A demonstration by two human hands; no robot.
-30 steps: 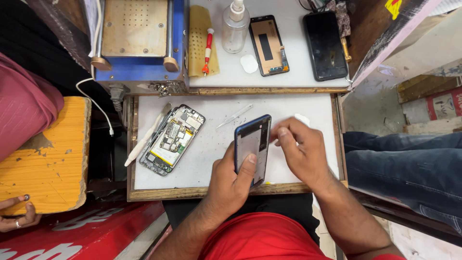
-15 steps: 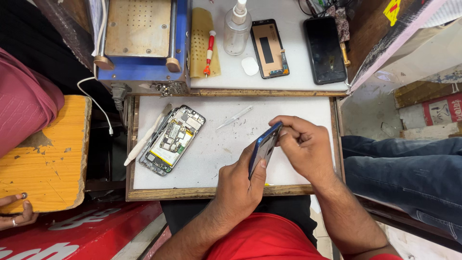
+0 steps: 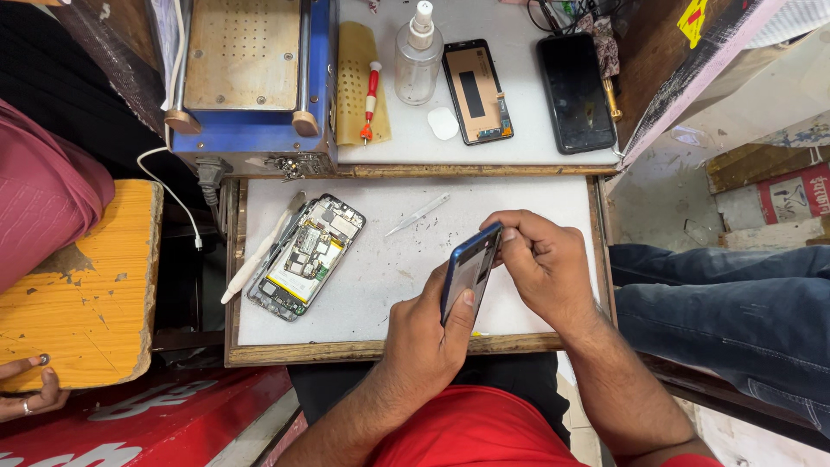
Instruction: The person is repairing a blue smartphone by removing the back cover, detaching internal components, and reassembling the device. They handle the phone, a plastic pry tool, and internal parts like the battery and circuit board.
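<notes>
My left hand (image 3: pixel 428 333) holds a blue phone back cover (image 3: pixel 469 270) tilted on edge above the white work tray (image 3: pixel 406 268). My right hand (image 3: pixel 545 264) grips the cover's upper end with fingertips. An opened phone (image 3: pixel 307 255) with its circuit board and battery showing lies on the tray's left side. Tweezers (image 3: pixel 417 214) lie on the tray beyond the hands.
A white plastic tool (image 3: pixel 255 259) rests by the opened phone. On the shelf behind stand a blue-based machine (image 3: pixel 246 82), a red screwdriver (image 3: pixel 370 99), a spray bottle (image 3: pixel 417 56), a screen part (image 3: pixel 477 91) and a black phone (image 3: pixel 575 91). Another person's hand (image 3: pixel 30 393) rests at a yellow stool (image 3: pixel 78 285).
The cover, held flat facing me a second ago, has been turned onto its edge. My right hand moved from the tray onto the cover's top end.
</notes>
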